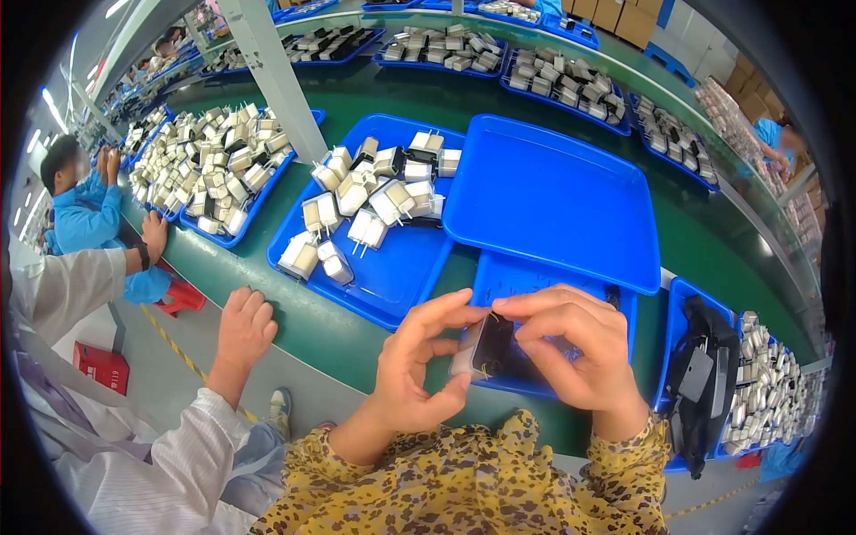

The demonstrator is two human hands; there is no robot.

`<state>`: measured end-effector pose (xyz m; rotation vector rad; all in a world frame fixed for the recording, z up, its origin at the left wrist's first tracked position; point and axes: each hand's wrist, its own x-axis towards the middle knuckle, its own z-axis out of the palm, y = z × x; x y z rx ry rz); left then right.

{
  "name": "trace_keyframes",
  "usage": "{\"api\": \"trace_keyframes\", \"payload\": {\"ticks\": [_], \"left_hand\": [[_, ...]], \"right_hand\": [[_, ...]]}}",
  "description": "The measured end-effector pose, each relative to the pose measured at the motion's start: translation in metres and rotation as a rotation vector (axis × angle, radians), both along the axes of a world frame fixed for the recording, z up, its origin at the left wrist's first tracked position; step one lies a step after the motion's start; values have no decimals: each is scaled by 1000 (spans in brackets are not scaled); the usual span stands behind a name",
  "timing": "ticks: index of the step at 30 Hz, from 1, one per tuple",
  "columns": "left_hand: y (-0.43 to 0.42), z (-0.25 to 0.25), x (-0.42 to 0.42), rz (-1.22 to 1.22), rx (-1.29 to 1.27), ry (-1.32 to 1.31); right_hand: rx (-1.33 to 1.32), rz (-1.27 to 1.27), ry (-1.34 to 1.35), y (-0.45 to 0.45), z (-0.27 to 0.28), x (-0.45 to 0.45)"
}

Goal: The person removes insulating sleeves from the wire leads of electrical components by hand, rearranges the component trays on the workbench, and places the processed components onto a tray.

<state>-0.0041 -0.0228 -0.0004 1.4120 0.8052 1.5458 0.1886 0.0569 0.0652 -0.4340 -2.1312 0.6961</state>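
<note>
My left hand grips a power adapter by its pale side, thumb below and fingers above. The adapter has a glossy black face and is held up over the near blue tray. My right hand is closed, its thumb and index finger pinched together at the adapter's upper corner. Whatever lies in that pinch is too small to make out. Beyond my left hand, a blue tray holds several white and black adapters with metal prongs. The near blue tray is partly covered by my hands and another tray.
A flat blue tray overlaps the near one. At right, a blue tray holds a black bag, with more adapters beyond. Filled trays line the green table. A co-worker's hand rests near the table edge at left, beside a metal post.
</note>
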Motion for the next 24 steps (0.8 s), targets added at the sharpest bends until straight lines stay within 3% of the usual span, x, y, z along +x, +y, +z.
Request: {"api": "trace_keyframes", "payload": {"ticks": [17, 21, 24], "left_hand": [[1, -3, 1, -1, 44, -9], [3, 0, 3, -7, 45, 89], [2, 2, 3, -33, 30, 146]], "right_hand": [[-52, -69, -11, -1, 1, 3], [-60, -71, -3, 0, -2, 3], [-247, -40, 139, 1, -10, 2]]}}
